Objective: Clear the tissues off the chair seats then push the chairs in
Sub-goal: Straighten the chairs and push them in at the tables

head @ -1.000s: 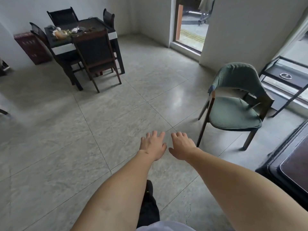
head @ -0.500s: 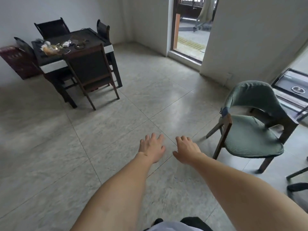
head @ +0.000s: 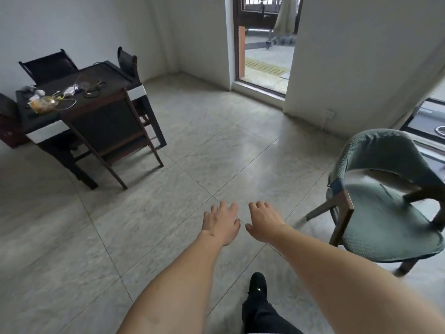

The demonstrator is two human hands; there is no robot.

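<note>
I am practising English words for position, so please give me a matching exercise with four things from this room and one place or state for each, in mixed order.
Things:
1. green chair
2. dark table
3. doorway
4. hands (left hand, right hand)

Places or states:
a. far left, small clutter on top
b. far wall, leads outside
c. right side, seat bare
d. empty, held out over the floor

Pairs: 1-c, 2-a, 3-b, 4-d
</note>
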